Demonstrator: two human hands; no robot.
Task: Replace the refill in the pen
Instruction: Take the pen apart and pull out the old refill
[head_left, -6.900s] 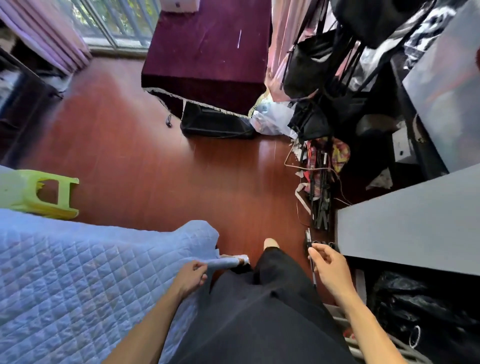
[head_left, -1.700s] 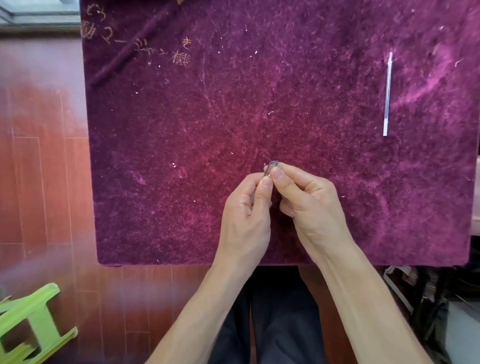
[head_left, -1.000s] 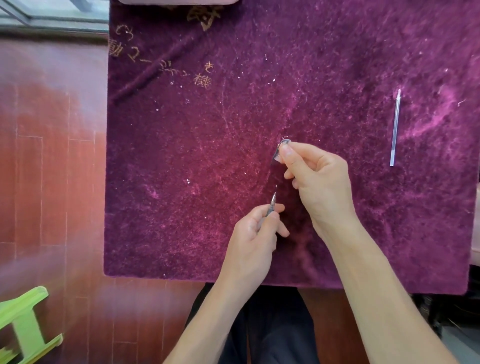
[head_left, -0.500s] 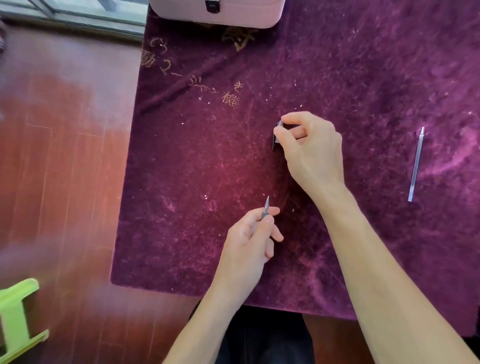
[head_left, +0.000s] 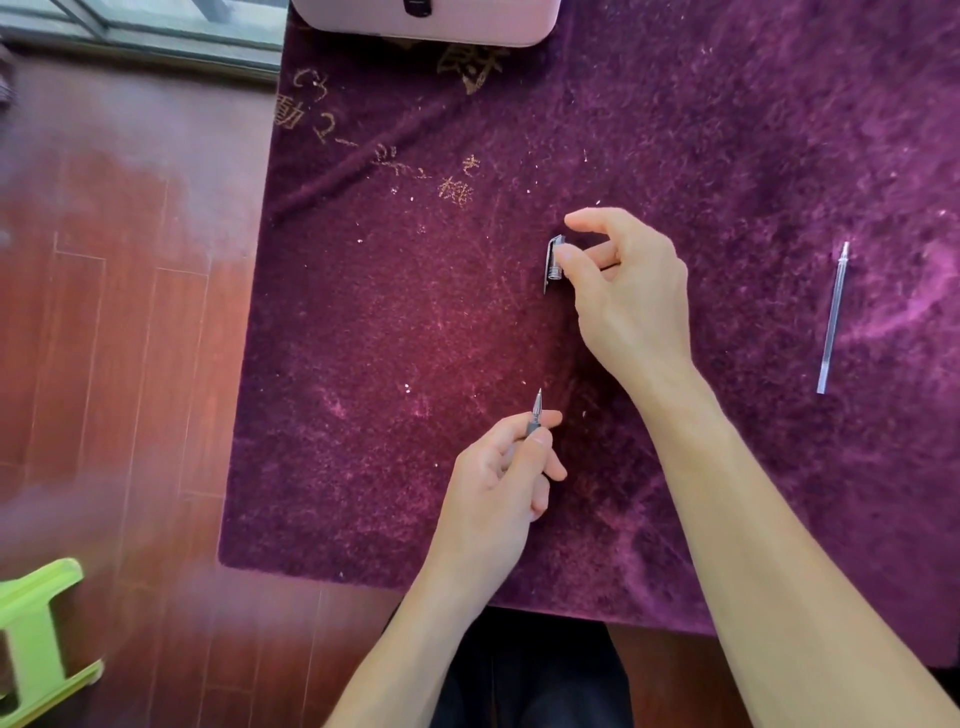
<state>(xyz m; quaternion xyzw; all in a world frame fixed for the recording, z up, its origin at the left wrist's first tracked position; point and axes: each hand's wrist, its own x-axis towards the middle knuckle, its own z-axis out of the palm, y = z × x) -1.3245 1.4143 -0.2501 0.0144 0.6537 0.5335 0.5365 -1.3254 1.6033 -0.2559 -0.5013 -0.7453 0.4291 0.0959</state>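
Note:
My left hand (head_left: 501, 488) is closed around the pen (head_left: 535, 413); only its pointed tip and a short grey section stick out above my fingers, the barrel is hidden in my fist. My right hand (head_left: 623, 291) is further up the table and pinches the pen cap (head_left: 554, 260), a small clear piece with a clip, low over the purple cloth. A thin clear refill (head_left: 832, 319) lies by itself on the cloth to the right, well apart from both hands.
The table carries a purple velvet cloth (head_left: 415, 322) with gold embroidery at the upper left. A pink case (head_left: 426, 21) stands at the far edge. A wooden floor lies to the left, with a green plastic stool (head_left: 36, 639) at the lower left.
My hands have come apart: the right hand has carried the cap off the pen and away up the table, while the left hand keeps the pen. The view has shifted.

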